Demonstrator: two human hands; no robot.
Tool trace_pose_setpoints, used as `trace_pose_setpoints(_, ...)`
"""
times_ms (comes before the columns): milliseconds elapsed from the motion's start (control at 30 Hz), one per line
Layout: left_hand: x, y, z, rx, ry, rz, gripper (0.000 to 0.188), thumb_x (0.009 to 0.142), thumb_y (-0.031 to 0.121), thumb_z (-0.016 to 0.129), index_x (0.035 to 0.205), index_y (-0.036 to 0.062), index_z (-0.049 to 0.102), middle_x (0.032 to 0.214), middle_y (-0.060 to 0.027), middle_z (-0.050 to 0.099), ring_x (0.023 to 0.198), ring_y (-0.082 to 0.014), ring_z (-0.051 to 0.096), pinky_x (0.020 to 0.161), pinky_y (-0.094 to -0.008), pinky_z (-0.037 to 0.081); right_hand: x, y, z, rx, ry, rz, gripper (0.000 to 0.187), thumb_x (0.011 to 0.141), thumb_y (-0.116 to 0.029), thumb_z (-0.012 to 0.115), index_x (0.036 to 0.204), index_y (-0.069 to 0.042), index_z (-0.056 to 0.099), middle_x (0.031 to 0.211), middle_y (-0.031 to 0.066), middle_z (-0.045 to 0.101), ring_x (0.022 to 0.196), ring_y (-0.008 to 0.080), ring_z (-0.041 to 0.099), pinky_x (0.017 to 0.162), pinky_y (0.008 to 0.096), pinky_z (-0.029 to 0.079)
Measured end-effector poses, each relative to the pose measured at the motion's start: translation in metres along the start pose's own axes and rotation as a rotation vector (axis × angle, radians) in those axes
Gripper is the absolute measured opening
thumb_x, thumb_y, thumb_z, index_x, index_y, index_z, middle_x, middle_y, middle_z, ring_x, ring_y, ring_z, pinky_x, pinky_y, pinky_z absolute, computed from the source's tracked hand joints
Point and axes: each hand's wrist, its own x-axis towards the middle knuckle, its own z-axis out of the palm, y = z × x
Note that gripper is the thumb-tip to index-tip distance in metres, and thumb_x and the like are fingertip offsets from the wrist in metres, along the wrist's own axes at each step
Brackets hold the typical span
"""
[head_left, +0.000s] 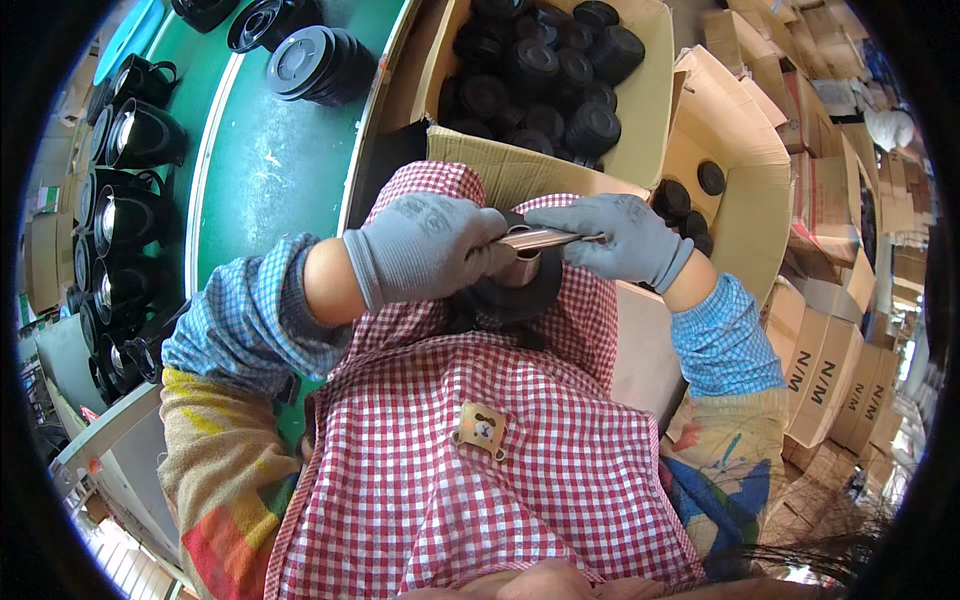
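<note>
The person's grey-gloved left hand [430, 247] grips one end of a shiny metal piece [540, 239], while the right hand [622, 240] pinches its other end. Just below both hands is a dark round part [545, 290]; beyond them an open carton [645, 105] holds black round pieces [535, 60], and a green surface [285, 165] lies beyond the left hand.

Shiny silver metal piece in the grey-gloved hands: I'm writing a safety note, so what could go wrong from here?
1. The shiny silver metal piece, held between the grey-gloved left hand and the grey-gloved right hand, could slip and scratch the round black part with a metal neck beneath it.
2. The stack of round black lid-like pieces, near the edge of the green tabletop, might fall if bumped.
</note>
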Motion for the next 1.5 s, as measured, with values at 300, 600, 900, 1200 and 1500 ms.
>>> trace_pose_setpoints(300, -0.008, 0.036, 0.007, -0.244, -0.129, -0.182, 0.031, 0.105, 0.028, 0.050, 0.115, -0.0005, 0.054, 0.088, -0.0229, 0.069, 0.079, -0.0351, 0.072, 0.070, -0.0430, 0.058, 0.026, 0.026, -0.005, -0.321, 0.049, -0.237, 0.049, 0.083, -0.018, 0.072, 0.130, -0.031, 0.068, 0.108, -0.0002, 0.073, 0.101, 0.0240, 0.064, 0.095, 0.0410, 0.046)
trace_pose_setpoints(600, 0.001, 0.044, 0.009, -0.216, -0.193, -0.302, 0.033, 0.103, 0.027, 0.053, 0.117, -0.0034, 0.049, 0.090, -0.0265, 0.069, 0.082, -0.0403, 0.072, 0.072, -0.0457, 0.057, 0.041, 0.024, -0.004, -0.302, -0.066, -0.206, 0.043, 0.078, -0.020, 0.076, 0.120, -0.019, 0.072, 0.107, 0.0032, 0.073, 0.098, 0.0272, 0.065, 0.092, 0.0408, 0.048)
trace_pose_setpoints(900, 0.006, 0.058, 0.007, -0.119, -0.352, -0.426, 0.034, 0.101, 0.022, 0.052, 0.122, -0.0035, 0.042, 0.086, -0.0249, 0.068, 0.078, -0.0409, 0.070, 0.070, -0.0478, 0.056, 0.058, -0.002, -0.017, -0.414, -0.436, -0.120, 0.040, 0.079, -0.044, 0.077, 0.103, -0.012, 0.069, 0.095, 0.0105, 0.072, 0.094, 0.0318, 0.068, 0.086, 0.0430, 0.053)
trace_pose_setpoints(1200, 0.017, 0.052, 0.028, -0.013, -0.137, -0.424, 0.031, 0.099, 0.025, 0.057, 0.114, -0.0001, 0.047, 0.076, -0.0240, 0.066, 0.067, -0.0418, 0.069, 0.058, -0.0503, 0.053, 0.056, 0.006, -0.011, -0.334, -0.508, -0.045, 0.049, 0.084, -0.052, 0.074, 0.120, -0.019, 0.066, 0.100, 0.0109, 0.074, 0.095, 0.0332, 0.071, 0.085, 0.0443, 0.054)
trace_pose_setpoints(1500, 0.031, 0.013, 0.019, -0.006, -0.196, -0.226, 0.037, 0.103, 0.036, 0.054, 0.114, 0.0013, 0.052, 0.076, -0.0198, 0.067, 0.070, -0.0387, 0.068, 0.065, -0.0482, 0.053, 0.051, 0.021, 0.004, -0.166, -0.413, -0.001, 0.062, 0.087, -0.061, 0.065, 0.140, -0.030, 0.054, 0.100, 0.0152, 0.073, 0.096, 0.0370, 0.070, 0.085, 0.0466, 0.054)
